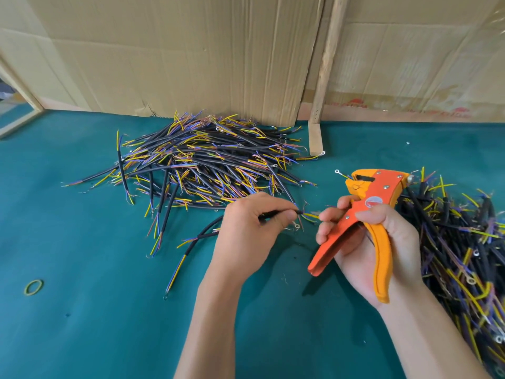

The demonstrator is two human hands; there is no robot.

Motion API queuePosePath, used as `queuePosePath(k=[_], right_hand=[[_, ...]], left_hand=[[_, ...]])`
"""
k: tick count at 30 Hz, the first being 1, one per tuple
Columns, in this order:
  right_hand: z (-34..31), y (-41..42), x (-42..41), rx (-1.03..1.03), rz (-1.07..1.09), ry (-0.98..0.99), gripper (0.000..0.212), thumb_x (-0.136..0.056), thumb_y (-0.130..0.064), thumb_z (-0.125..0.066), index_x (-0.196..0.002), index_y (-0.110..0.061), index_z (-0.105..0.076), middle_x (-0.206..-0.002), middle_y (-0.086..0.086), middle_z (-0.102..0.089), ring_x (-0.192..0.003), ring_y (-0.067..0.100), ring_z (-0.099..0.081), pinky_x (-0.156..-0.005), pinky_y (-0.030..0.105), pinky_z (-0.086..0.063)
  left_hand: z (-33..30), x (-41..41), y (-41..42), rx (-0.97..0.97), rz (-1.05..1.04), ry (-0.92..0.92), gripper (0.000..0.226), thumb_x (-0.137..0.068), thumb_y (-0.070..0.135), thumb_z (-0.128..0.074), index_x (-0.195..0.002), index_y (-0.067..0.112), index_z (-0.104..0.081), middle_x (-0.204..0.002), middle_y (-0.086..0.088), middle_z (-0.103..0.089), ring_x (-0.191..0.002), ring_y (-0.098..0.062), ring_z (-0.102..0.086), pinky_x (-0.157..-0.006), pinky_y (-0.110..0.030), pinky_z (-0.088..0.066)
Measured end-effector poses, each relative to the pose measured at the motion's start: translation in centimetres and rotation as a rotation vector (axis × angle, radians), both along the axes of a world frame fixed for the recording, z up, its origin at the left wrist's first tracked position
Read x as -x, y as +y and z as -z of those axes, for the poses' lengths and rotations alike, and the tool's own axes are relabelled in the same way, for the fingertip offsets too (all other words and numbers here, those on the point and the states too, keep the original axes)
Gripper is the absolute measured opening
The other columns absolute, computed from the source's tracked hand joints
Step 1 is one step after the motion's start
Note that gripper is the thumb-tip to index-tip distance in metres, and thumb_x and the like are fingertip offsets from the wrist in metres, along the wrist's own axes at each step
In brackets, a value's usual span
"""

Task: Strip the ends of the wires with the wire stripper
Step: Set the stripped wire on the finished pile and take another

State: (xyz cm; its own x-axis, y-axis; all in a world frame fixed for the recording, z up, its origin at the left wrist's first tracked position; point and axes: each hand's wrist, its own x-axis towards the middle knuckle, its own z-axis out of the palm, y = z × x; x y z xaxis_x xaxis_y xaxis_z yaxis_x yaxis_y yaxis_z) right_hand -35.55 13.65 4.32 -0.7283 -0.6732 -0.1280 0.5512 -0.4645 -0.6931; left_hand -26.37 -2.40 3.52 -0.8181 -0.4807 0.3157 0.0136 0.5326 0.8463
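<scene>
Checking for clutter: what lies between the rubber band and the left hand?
In the head view, only bare green mat between the rubber band and left hand.

At centre frame, a left hand [254,225] pinches a short black cable [276,213] whose yellow and brown inner wires poke out toward the right. Just beside it, the right hand [366,242] grips an orange wire stripper [366,212], jaws pointing up-left. Piles of cut cables [207,157] cover the green desk [95,310] behind and at the right edge.

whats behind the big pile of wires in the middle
Creased cardboard sheets stand upright behind the wire pile, with a wooden strip at their right edge. What the cardboard covers cannot be seen.
</scene>
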Motion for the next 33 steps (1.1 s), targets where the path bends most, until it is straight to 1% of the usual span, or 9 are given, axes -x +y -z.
queuePosePath(k=[3,5,8,11,14,17,24,29,33], right_hand=[[0.2,0.2,0.4,0.018,0.012,0.008,0.025,-0.067,-0.016,-0.057,-0.09,-0.005,-0.059,-0.088,0.025,-0.069,-0.065,0.031,-0.063,-0.063,0.037,-0.058],[0.4,0.2,0.4,0.017,0.004,0.019,0.025,-0.069,-0.016,-0.058,-0.092,-0.007,-0.059,-0.099,0.026,-0.07,-0.07,0.032,-0.064,-0.067,0.038,-0.058],[0.8,0.0,0.3,0.013,-0.038,0.034,0.031,-0.066,-0.015,-0.065,-0.096,-0.008,-0.06,-0.115,0.026,-0.07,-0.082,0.033,-0.068,-0.072,0.039,-0.059],[1.2,-0.4,0.1,-0.011,-0.025,0.038,0.027,-0.073,-0.007,-0.063,-0.1,-0.009,-0.062,-0.12,0.026,-0.069,-0.092,0.033,-0.072,-0.076,0.039,-0.06],[1.5,-0.5,0.2,-0.086,0.018,0.057,0.024,-0.076,-0.005,-0.066,-0.099,-0.011,-0.064,-0.113,0.026,-0.072,-0.096,0.033,-0.074,-0.079,0.04,-0.061],[1.5,-0.4,0.4,-0.15,0.064,0.082,0.023,-0.075,-0.005,-0.071,-0.096,-0.013,-0.066,-0.103,0.022,-0.074,-0.092,0.034,-0.075,-0.08,0.042,-0.061],[1.5,-0.3,0.4,-0.218,0.063,0.154,0.019,-0.076,-0.009,-0.074,-0.092,-0.016,-0.066,-0.092,0.021,-0.073,-0.086,0.035,-0.074,-0.075,0.041,-0.061],[1.5,-0.4,0.2,-0.222,0.049,0.123,0.022,-0.072,-0.006,-0.075,-0.092,-0.011,-0.067,-0.087,0.022,-0.067,-0.081,0.035,-0.071,-0.078,0.046,-0.061],[1.1,-0.6,0.1,-0.195,0.029,0.089,0.023,-0.07,-0.003,-0.074,-0.09,-0.008,-0.065,-0.079,0.019,-0.063,-0.073,0.03,-0.068,-0.077,0.048,-0.061]], left_hand=[[0.0,-0.2,-0.7,-0.068,-0.133,0.112,0.017,-0.086,0.008,-0.077,-0.089,0.024,-0.08,-0.082,0.006,-0.072,-0.078,-0.011,-0.067,-0.074,-0.026,-0.051],[0.0,-0.2,-0.8,-0.074,-0.172,0.143,0.018,-0.086,0.006,-0.077,-0.09,0.023,-0.079,-0.081,0.004,-0.072,-0.077,-0.013,-0.067,-0.074,-0.026,-0.051],[0.0,-0.1,-0.4,-0.047,-0.162,0.141,0.018,-0.084,0.004,-0.077,-0.089,0.021,-0.079,-0.081,0.008,-0.071,-0.078,-0.01,-0.067,-0.072,-0.018,-0.049],[-0.2,0.1,0.1,-0.032,-0.101,0.106,0.017,-0.084,0.004,-0.078,-0.089,0.019,-0.079,-0.081,0.009,-0.071,-0.079,-0.009,-0.067,-0.071,-0.021,-0.049],[-0.3,0.2,0.5,-0.051,-0.026,0.071,0.016,-0.083,0.004,-0.078,-0.088,0.019,-0.079,-0.08,0.009,-0.07,-0.076,-0.007,-0.067,-0.069,-0.026,-0.052],[-0.4,0.1,0.7,-0.075,0.021,0.04,0.016,-0.083,0.005,-0.078,-0.089,0.02,-0.08,-0.082,0.008,-0.071,-0.078,-0.008,-0.067,-0.072,-0.033,-0.055],[-0.5,0.1,0.9,-0.095,0.019,0.028,0.016,-0.083,0.006,-0.078,-0.088,0.022,-0.079,-0.083,0.006,-0.072,-0.081,-0.013,-0.068,-0.075,-0.042,-0.053],[-0.6,0.1,0.9,-0.091,0.02,0.04,0.014,-0.084,0.005,-0.077,-0.089,0.018,-0.08,-0.084,0.004,-0.073,-0.082,-0.011,-0.068,-0.075,-0.031,-0.054],[-0.5,0.2,0.7,-0.054,0.014,0.049,0.012,-0.084,0.007,-0.078,-0.089,0.017,-0.081,-0.084,0.006,-0.074,-0.082,-0.008,-0.068,-0.076,-0.018,-0.05]])
